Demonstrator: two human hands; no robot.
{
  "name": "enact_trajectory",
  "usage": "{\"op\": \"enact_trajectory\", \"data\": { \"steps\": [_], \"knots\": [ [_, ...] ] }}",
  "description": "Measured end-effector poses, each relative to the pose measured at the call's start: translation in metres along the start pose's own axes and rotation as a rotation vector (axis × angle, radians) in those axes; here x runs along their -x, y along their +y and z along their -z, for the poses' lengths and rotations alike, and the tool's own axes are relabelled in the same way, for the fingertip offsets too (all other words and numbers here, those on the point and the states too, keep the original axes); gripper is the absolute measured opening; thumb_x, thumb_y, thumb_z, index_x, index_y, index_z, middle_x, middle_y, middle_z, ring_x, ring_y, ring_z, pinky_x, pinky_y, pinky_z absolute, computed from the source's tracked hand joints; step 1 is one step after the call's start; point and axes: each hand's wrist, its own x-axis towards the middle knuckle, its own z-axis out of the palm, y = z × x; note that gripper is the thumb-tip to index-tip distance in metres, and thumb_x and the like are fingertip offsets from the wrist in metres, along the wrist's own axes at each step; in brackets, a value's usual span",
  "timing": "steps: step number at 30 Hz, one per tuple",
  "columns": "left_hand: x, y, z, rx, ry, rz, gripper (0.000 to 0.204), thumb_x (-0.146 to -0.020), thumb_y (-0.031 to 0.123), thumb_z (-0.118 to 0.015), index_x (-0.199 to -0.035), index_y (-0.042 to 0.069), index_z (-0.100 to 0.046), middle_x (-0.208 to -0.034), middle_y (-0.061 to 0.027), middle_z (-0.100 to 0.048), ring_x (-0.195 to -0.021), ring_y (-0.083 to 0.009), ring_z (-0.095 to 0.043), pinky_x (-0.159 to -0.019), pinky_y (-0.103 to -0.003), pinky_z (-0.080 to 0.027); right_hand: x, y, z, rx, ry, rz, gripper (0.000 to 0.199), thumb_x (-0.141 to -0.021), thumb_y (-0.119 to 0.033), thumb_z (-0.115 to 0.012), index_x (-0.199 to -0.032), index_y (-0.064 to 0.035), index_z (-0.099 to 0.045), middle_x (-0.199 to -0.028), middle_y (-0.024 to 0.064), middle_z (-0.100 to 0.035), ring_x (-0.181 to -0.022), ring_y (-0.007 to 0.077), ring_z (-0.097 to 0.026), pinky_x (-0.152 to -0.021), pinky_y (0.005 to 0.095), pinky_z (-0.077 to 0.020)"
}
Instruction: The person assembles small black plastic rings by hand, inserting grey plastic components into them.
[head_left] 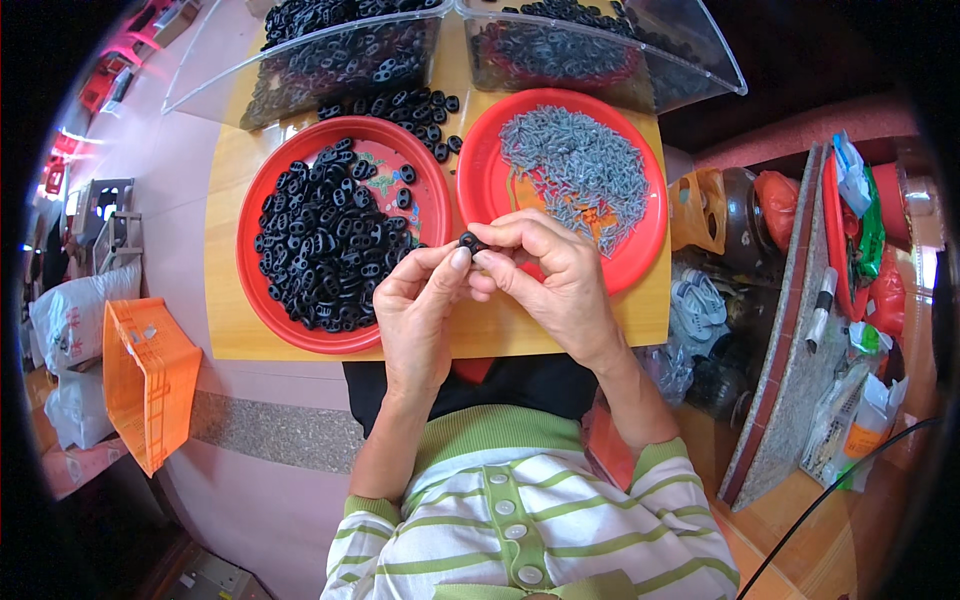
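The left hand (418, 300) pinches a small black piece (468, 241) between thumb and fingertip, and the right hand (550, 275) closes thumb and forefinger on it from the other side. The fingers cover much of this piece, so I cannot tell whether anything else sits between them.

Left of the grip is a round red tray (246, 230) with a heap of black pieces (330, 240). Beyond the grip and to its right, a red plate (480, 160) holds a pile of thin grey pins (575, 165). Both stand on a yellow wooden table (500, 335), beneath the hands. Farther past the grip lie loose black pieces (415, 108), near two clear bins. An orange crate (150, 380) stands on the floor, well to the left of the grip.
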Motion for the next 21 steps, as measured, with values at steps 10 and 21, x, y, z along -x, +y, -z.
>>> {"op": "enact_trajectory", "data": {
  "steps": [10, 21],
  "knots": [
    [0.000, 0.001, 0.000, 0.029, -0.002, 0.014, 0.013, -0.088, 0.008, -0.061, -0.091, -0.004, -0.065, -0.076, -0.0084, -0.065, -0.065, -0.0124, -0.061, -0.061, -0.022, -0.045, -0.001, -0.005, 0.000, 0.089, 0.014, 0.054, 0.032, -0.072, 0.004, -0.071, -0.103, 0.0010, -0.064, -0.091, 0.0076, -0.062, -0.071, 0.0122, -0.062, -0.063, 0.0242, -0.0507],
    [0.004, -0.005, -0.009, 0.105, 0.079, -0.003, 0.011, -0.089, 0.009, -0.060, -0.086, -0.001, -0.064, -0.071, -0.0056, -0.060, -0.062, -0.0105, -0.052, -0.061, -0.022, -0.042, -0.001, -0.005, -0.003, 0.182, 0.055, 0.133, 0.033, -0.072, 0.001, -0.072, -0.103, 0.0003, -0.064, -0.091, 0.0080, -0.061, -0.070, 0.0128, -0.063, -0.062, 0.0252, -0.0517]
  ]
}}
